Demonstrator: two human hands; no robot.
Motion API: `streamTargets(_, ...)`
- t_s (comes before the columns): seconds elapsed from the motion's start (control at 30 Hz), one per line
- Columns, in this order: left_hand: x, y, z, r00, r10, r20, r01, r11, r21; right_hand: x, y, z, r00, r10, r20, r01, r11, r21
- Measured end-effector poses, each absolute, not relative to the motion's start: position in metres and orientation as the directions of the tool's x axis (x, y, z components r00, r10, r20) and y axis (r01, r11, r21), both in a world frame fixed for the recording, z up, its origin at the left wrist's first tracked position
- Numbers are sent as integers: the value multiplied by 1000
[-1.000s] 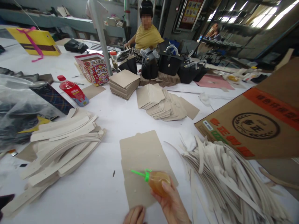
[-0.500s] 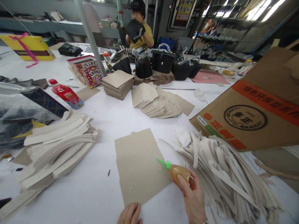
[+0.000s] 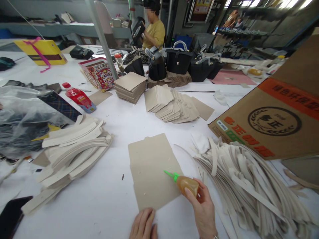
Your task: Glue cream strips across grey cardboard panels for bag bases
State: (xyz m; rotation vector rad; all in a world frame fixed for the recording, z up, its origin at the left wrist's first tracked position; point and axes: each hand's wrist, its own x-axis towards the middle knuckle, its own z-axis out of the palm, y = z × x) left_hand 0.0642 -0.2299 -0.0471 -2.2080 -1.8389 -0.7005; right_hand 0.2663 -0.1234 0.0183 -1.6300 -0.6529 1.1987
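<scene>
A grey-beige cardboard panel (image 3: 152,166) lies flat on the white table, with a few small pale spots on its surface. My right hand (image 3: 203,207) is wrapped round a squeeze bottle (image 3: 187,185) of amber-brown liquid. The bottle is tilted, and its thin green nozzle (image 3: 169,174) points left over the panel's right half. Whether the tip touches the panel I cannot tell. My left hand (image 3: 144,224) rests its fingers, extended and close together, on the panel's near edge.
Curved pale strips (image 3: 79,149) are piled on the left, long thin strips (image 3: 239,179) on the right beside a large carton (image 3: 271,122). Ahead are stacked cardboard panels (image 3: 171,104), a red bottle (image 3: 79,97) and black handbags (image 3: 178,61). A person (image 3: 154,33) holds a bag behind.
My right hand has brought the bottle left across the panel. My left hand stays at the near edge. The whole view has shifted slightly, and the person behind has turned the bag.
</scene>
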Motion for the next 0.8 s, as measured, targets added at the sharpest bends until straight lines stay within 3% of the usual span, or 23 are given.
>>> streamTargets(0.13,59,-230,-41,194,886,422,952,-273,136,253,-131,20,305,853,-423,-98,-413,-905)
streamTargets(0.37,68,-235,-41,59,924,378,939,-180,292,230,-141,23,245,859,-449,-94,-440,-893)
streamTargets(0.63,62,-234,-33,151,933,326,936,-241,257,200,-150,26,187,830,-525,-183,-496,-849)
streamTargets(0.73,64,-237,-39,97,939,331,915,-215,341,179,-155,31,55,768,-638,-352,-583,-732)
streamTargets(0.8,66,-236,-42,10,948,319,878,-161,451,165,-158,37,-195,628,-753,-465,-735,-493)
